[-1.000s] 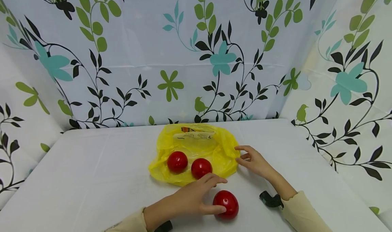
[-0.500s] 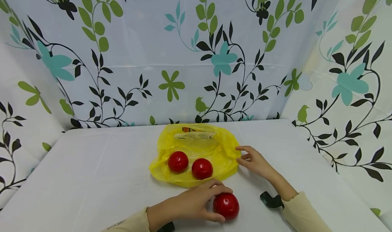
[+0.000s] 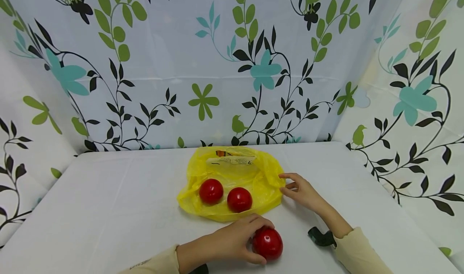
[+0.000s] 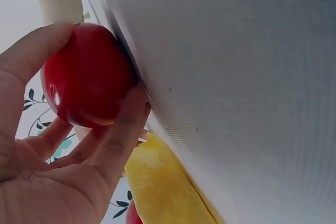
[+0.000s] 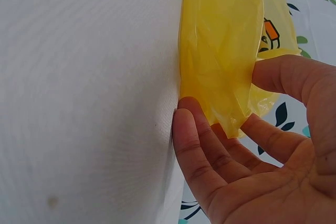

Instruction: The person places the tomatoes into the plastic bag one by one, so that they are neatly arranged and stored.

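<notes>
My left hand point(image 3: 237, 238) curls round a shiny red round fruit point(image 3: 268, 244) at the front of the table. In the left wrist view, its thumb lies on one side of the fruit point(image 4: 86, 77) and the fingers on the other. A yellow plastic bag point(image 3: 266, 179) lies spread open behind it, with two similar red fruits point(image 3: 211, 191) in its mouth. My right hand point(image 3: 301, 189) holds the bag's right edge. In the right wrist view, thumb and fingers are bent about the side of the bag point(image 5: 220, 45).
A white cloth covers the table point(image 3: 108, 209). Patterned curtains point(image 3: 163, 64) with leaves and flowers stand behind it and at both sides. A dark strap-like piece point(image 3: 322, 237) sits at my right wrist, beside the beige sleeve point(image 3: 357, 250).
My left hand has moved from above and left of the front fruit to close its fingers round it. The right hand stays at the bag's edge.
</notes>
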### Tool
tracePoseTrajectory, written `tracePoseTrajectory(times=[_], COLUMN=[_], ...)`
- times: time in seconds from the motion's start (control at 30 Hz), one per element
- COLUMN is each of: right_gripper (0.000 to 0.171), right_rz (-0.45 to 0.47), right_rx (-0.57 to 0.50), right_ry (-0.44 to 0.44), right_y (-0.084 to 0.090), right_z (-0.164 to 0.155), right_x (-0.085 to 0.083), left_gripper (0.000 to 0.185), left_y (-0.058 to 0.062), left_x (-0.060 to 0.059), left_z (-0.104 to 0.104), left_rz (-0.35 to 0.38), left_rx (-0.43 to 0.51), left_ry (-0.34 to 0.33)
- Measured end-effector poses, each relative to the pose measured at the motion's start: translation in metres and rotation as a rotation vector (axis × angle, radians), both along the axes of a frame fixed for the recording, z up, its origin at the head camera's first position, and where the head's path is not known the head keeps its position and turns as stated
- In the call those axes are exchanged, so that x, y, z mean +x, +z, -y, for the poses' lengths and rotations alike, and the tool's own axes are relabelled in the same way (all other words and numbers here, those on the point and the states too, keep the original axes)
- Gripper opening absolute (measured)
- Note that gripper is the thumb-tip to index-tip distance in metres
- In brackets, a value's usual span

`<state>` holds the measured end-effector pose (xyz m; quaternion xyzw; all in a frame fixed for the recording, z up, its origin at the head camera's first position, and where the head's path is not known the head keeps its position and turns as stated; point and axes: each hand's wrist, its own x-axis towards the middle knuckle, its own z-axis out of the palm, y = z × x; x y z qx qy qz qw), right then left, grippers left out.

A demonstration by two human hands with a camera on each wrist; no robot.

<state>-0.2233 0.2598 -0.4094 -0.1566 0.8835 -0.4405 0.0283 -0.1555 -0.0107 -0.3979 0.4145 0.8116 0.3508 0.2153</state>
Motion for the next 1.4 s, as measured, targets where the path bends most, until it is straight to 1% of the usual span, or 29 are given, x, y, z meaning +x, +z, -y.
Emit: tracePoseTrajectory(times=[0.07, 0.13, 0.47, 0.77, 0.83, 0.93, 1.2, 1.4], right_gripper=[0.046, 0.046, 0.045, 0.045, 0.044, 0.045, 0.045, 0.046], right_rz=[0.0, 0.0, 0.0, -0.005, -0.004, -0.003, 0.016, 0.021], right_rx=[-0.008, -0.012, -0.005, 0.003, 0.011, 0.026, 0.027, 0.032], right_ry=[0.0, 0.001, -0.002, -0.002, -0.007, -0.011, -0.017, -0.024], right_y=[0.001, 0.002, 0.0, -0.003, -0.004, -0.005, -0.003, -0.005], right_z=[0.0, 0.0, 0.0, 0.001, 0.001, 0.002, 0.001, -0.001], right_x=[0.001, 0.002, 0.0, -0.001, -0.002, -0.003, -0.004, -0.003], left_gripper=[0.06, 0.06, 0.058, 0.059, 0.059, 0.059, 0.061, 0.064], left_y=[0.0, 0.001, 0.003, 0.006, 0.007, 0.008, 0.013, 0.019], left_x=[0.0, 0.001, 0.001, 0.001, 0.001, 0.0, -0.003, -0.007], left_z=[-0.001, -0.001, -0.001, 0.004, 0.005, 0.006, 0.009, 0.009], left_rz=[-0.016, -0.015, 0.042, 0.123, 0.128, 0.103, 0.019, -0.044], left_rx=[0.002, 0.008, 0.046, 0.104, 0.125, 0.153, 0.17, 0.204], left_ry=[0.002, 0.011, 0.055, 0.152, 0.16, 0.164, 0.198, 0.179])
